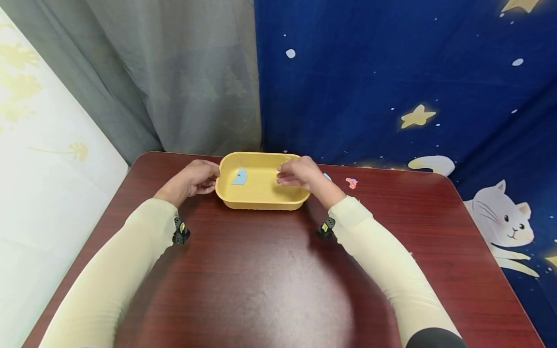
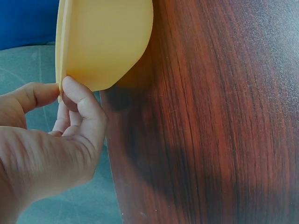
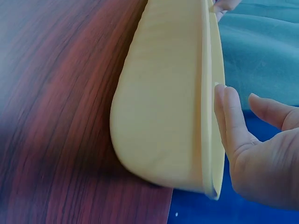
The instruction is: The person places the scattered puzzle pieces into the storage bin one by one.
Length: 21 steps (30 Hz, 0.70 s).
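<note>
A yellow plastic basin (image 1: pixel 265 199) stands near the far edge of the table, with a light blue flat piece (image 1: pixel 239 177) lying inside toward its left end. My left hand (image 1: pixel 197 176) pinches the basin's left rim between thumb and fingers, as the left wrist view shows closely. Over the basin's right part hovers my right hand (image 1: pixel 301 173). Its fingers are fairly straight, the thumb stands apart, and nothing shows between them. In the right wrist view, those fingertips (image 3: pixel 230 100) are at the rim; I cannot tell whether they touch it.
On the dark red wooden table (image 1: pixel 270 270), a small pink-red piece (image 1: pixel 352 183) lies right of the basin. A light blue piece (image 1: pixel 327 177) shows partly behind my right wrist. Grey and blue curtains (image 1: pixel 209 87) hang just behind the table, and a white wall (image 1: pixel 56 169) stands left.
</note>
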Available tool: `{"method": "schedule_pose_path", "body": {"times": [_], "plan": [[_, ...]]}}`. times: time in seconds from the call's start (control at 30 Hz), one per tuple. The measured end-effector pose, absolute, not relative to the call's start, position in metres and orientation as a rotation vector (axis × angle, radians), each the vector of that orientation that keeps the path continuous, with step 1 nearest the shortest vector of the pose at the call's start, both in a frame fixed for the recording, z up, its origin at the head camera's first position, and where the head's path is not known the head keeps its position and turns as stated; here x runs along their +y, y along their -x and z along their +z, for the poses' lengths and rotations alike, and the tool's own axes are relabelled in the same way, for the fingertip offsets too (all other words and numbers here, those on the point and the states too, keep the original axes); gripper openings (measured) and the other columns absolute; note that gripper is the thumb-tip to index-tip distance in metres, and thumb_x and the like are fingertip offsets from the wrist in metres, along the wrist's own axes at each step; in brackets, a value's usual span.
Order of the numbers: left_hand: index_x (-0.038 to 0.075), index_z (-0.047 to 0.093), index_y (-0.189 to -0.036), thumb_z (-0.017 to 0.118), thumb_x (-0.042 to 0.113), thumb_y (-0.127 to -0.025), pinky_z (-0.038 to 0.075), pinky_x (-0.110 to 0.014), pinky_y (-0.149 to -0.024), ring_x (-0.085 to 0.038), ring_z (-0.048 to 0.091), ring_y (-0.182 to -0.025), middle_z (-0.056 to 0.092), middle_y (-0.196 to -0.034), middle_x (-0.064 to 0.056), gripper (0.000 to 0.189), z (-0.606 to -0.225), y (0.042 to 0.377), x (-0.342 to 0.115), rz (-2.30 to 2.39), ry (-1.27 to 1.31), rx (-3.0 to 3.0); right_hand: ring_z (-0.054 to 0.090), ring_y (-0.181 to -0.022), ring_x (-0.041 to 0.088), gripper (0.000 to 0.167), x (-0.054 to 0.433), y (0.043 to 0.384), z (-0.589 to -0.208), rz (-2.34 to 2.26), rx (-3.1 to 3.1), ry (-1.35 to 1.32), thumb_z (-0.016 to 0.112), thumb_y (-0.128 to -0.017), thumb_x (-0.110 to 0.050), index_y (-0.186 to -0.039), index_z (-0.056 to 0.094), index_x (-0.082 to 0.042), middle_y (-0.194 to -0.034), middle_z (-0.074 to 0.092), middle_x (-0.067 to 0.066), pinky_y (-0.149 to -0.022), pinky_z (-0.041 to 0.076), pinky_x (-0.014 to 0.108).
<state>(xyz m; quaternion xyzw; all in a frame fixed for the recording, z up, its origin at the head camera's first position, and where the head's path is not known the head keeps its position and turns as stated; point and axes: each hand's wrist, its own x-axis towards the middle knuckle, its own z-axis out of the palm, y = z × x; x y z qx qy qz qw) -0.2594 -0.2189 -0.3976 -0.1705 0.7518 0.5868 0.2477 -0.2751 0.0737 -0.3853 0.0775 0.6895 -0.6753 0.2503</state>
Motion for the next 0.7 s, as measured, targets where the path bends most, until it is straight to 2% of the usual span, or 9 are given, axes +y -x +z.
{"method": "schedule_pose_path", "body": {"times": [0.13,0.37,0.7], "plan": [[0.005,0.045,-0.133,0.051,0.014,-0.097,0.055,-0.021,-0.062,-0.009,0.055,-0.060,0.058,-0.089,-0.004,0.038,-0.396,0.258,-0.218,1.606,0.458,2.045,0.072,-0.073,0.024,0.019,0.083,0.271,-0.384,-1.844,1.868,-0.188,0.066,-0.088,-0.001,-0.105,0.062,0.007,-0.110,0.064,0.032,-0.070,0.059,0.033],[0.005,0.045,-0.134,0.052,0.014,-0.097,0.054,-0.021,-0.061,-0.009,0.055,-0.059,0.058,-0.086,-0.003,0.039,-0.396,0.258,-0.218,1.613,0.463,2.041,0.073,-0.079,0.025,0.039,0.098,0.261,-0.379,-1.796,1.887,-0.123,0.065,-0.090,-0.005,-0.124,0.056,0.012,-0.116,0.061,0.034,-0.076,0.057,0.036],[0.006,0.045,-0.132,0.050,0.014,-0.097,0.054,-0.022,-0.061,-0.009,0.055,-0.059,0.057,-0.086,-0.003,0.036,-0.398,0.259,-0.219,1.619,0.465,2.037,0.073,-0.076,0.021,0.048,0.138,0.248,-0.375,-1.792,1.889,-0.121,0.063,-0.092,-0.006,-0.134,0.047,0.012,-0.090,0.071,0.016,-0.077,0.057,0.038]]}}
